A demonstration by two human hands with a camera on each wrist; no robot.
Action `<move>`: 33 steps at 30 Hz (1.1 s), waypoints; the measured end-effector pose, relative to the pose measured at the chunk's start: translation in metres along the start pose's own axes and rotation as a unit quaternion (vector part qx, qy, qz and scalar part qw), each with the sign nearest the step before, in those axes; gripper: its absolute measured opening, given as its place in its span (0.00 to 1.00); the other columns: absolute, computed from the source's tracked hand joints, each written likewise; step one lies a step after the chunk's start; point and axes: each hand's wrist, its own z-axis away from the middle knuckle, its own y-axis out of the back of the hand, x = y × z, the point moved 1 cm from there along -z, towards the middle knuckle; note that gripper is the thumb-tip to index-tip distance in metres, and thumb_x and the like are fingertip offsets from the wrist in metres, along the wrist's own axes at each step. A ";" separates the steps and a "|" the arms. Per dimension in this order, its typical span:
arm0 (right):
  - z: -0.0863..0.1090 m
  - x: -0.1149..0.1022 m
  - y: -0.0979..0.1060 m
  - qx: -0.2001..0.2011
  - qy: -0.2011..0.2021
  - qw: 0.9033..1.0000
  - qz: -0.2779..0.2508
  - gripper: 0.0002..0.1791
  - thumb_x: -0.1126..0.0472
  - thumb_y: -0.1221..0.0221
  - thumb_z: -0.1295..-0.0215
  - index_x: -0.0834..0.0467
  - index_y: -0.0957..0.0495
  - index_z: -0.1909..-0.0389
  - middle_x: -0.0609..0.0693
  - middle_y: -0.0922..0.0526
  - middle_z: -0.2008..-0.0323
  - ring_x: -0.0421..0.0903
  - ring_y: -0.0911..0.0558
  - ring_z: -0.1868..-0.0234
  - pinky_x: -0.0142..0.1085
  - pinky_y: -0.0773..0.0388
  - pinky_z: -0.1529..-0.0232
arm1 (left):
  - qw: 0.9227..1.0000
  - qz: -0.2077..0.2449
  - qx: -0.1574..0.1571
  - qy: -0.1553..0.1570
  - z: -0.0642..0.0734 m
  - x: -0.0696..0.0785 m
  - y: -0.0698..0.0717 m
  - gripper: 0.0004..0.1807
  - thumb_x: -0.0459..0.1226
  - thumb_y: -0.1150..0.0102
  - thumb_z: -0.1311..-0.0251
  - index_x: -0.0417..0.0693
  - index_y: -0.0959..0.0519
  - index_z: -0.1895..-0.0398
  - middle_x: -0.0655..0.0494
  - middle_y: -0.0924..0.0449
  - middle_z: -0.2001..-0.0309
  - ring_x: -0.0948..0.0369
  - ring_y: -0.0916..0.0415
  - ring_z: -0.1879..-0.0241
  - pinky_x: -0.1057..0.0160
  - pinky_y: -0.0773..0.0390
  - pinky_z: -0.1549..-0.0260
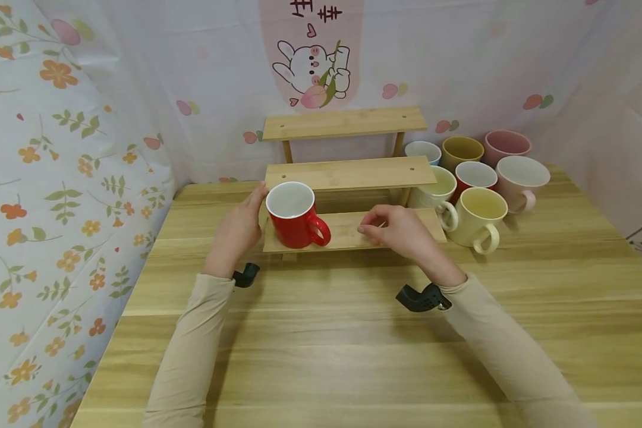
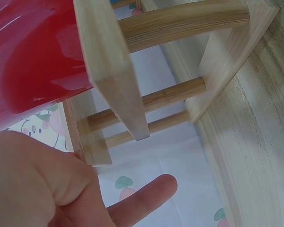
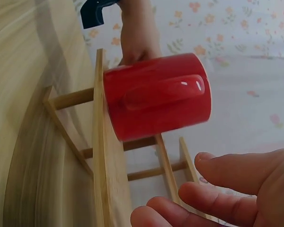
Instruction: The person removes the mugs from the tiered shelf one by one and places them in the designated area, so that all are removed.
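A red mug with a white inside stands upright at the left end of the bottom shelf of a three-tier wooden rack, its handle turned right. Beside the rack's left end is my left hand, its fingertips by the end of the middle shelf. One finger of it points out straight in the left wrist view, and I cannot tell whether the hand touches the mug. Over the right part of the bottom shelf hovers my right hand, fingers loosely bent and holding nothing, apart from the mug.
Several mugs cluster right of the rack, among them a yellow mug in front, a pale pink mug and a mustard mug. The top shelf stands against a printed curtain. Wooden tabletop extends in front.
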 end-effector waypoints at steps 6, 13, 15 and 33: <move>-0.004 -0.011 -0.007 0.005 0.015 1.000 0.013 0.10 0.53 0.38 0.38 0.56 0.18 0.65 0.51 0.15 0.71 0.43 0.16 0.74 0.33 0.26 0.73 | 1.000 -0.007 0.000 -0.004 0.000 0.000 0.000 0.40 0.20 0.50 0.48 0.48 0.43 0.29 0.52 0.45 0.26 0.44 0.23 0.70 0.52 0.23 0.76; -0.010 -0.022 -0.015 -0.002 0.023 1.000 -0.012 0.12 0.52 0.39 0.37 0.57 0.20 0.61 0.51 0.16 0.67 0.44 0.16 0.73 0.33 0.24 0.72 | 1.000 -0.011 0.004 -0.006 0.000 -0.001 0.000 0.41 0.18 0.48 0.49 0.47 0.43 0.30 0.52 0.45 0.26 0.45 0.23 0.72 0.54 0.24 0.78; -0.012 -0.023 -0.017 -0.008 0.022 0.999 -0.027 0.13 0.53 0.40 0.36 0.59 0.20 0.59 0.52 0.16 0.67 0.44 0.15 0.73 0.33 0.22 0.71 | 1.000 -0.011 0.005 -0.004 0.000 -0.001 0.000 0.40 0.19 0.49 0.48 0.48 0.43 0.29 0.52 0.44 0.26 0.46 0.23 0.72 0.54 0.24 0.78; -0.014 -0.038 -0.035 -0.041 0.031 0.996 -0.071 0.18 0.48 0.42 0.35 0.59 0.21 0.56 0.53 0.15 0.65 0.47 0.15 0.71 0.35 0.18 0.68 | 1.000 -0.010 0.006 0.002 0.002 -0.001 0.000 0.40 0.20 0.49 0.47 0.50 0.43 0.29 0.53 0.44 0.26 0.45 0.22 0.69 0.51 0.23 0.76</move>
